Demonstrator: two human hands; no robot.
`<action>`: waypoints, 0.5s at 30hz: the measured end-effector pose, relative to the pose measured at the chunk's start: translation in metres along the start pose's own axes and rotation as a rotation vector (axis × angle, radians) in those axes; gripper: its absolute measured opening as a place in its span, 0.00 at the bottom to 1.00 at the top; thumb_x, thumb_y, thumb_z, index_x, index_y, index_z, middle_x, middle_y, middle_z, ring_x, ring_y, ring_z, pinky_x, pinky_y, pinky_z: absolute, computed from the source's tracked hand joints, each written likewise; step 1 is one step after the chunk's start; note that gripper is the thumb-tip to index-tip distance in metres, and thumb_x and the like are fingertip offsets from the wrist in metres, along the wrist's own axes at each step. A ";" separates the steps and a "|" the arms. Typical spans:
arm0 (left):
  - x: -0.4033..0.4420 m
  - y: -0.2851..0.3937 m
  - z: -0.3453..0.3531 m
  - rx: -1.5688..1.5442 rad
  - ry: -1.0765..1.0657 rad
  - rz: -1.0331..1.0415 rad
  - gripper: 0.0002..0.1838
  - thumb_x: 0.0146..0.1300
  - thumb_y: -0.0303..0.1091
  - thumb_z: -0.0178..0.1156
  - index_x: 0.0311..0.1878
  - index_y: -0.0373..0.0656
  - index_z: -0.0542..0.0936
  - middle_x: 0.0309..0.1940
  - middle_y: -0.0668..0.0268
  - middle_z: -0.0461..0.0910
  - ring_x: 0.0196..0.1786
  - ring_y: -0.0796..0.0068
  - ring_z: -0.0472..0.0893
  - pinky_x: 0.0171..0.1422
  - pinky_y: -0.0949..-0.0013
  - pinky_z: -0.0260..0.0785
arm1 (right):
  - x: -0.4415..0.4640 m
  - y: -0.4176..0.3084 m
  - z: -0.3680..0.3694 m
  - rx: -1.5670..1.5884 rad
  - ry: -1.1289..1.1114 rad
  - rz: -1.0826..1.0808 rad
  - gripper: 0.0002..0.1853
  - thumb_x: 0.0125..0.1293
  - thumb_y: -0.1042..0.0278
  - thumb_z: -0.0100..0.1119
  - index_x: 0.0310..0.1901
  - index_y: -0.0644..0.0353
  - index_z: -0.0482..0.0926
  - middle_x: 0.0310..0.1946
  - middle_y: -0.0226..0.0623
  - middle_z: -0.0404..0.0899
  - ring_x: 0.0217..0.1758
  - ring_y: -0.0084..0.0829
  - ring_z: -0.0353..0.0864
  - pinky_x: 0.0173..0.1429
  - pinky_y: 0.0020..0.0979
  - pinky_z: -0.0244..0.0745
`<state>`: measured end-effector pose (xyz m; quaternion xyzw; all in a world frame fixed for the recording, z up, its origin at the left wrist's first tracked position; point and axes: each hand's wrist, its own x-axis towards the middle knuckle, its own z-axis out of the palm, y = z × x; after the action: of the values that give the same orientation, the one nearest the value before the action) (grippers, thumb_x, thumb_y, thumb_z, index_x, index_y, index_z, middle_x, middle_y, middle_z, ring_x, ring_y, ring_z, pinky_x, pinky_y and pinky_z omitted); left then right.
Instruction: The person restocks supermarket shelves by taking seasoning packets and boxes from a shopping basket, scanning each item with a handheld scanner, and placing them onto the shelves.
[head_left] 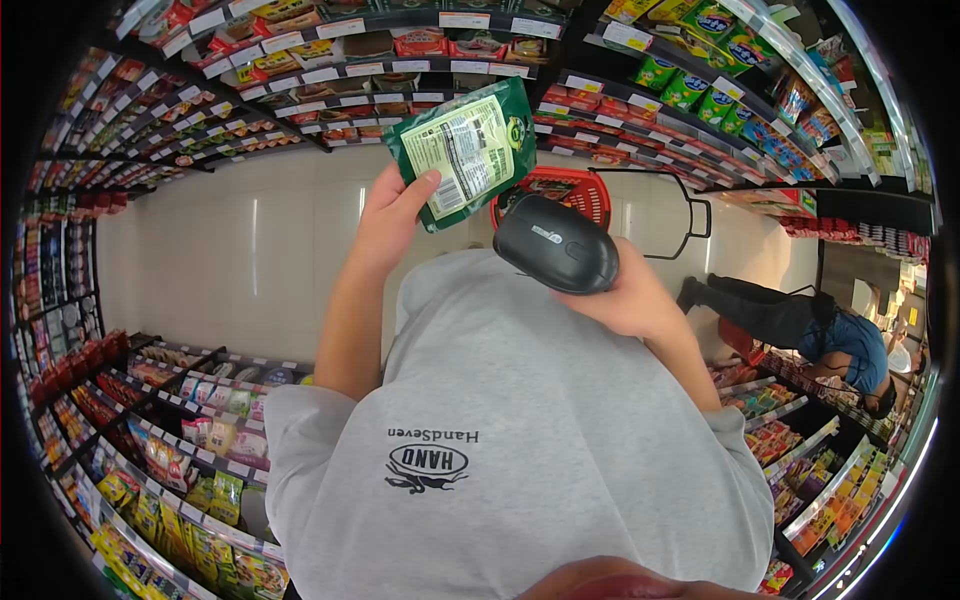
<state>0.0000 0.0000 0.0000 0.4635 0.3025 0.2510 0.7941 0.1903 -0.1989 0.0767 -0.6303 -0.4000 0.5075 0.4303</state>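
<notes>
My left hand (396, 215) is closed on a green pouch (463, 150), its thumb pressed on the lower left part. The pouch's pale printed panel with a barcode faces up toward me. In my right hand (640, 300) is a black rounded plastic case (556, 243) with a small white label. My fingers go under the case and are mostly hidden. Just beyond the case, partly covered by it, is a red shopping basket (600, 198) with goods inside. The basket's black handle (706, 218) sticks out to the right.
Store shelves (330, 72) with packaged goods and price tags run across the front. More shelves (190, 430) stand at the left and behind. Pale tiled floor (230, 240) lies ahead left. At the right, a person in a blue top (850, 345) bends over near another red basket (741, 341).
</notes>
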 end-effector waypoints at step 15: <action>-0.009 0.005 0.076 1.272 -0.321 0.993 0.25 0.57 0.26 0.55 0.60 0.51 0.78 0.66 0.55 0.72 0.66 0.50 0.72 0.69 0.53 0.65 | 0.047 0.007 -0.006 0.810 0.449 -0.216 0.26 0.68 0.59 0.63 0.63 0.61 0.68 0.54 0.37 0.78 0.56 0.31 0.79 0.60 0.36 0.76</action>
<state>0.0475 -0.0486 0.0360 0.9350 0.0294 0.2843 0.2098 0.2042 -0.1580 0.0571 -0.4607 -0.1301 0.4261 0.7676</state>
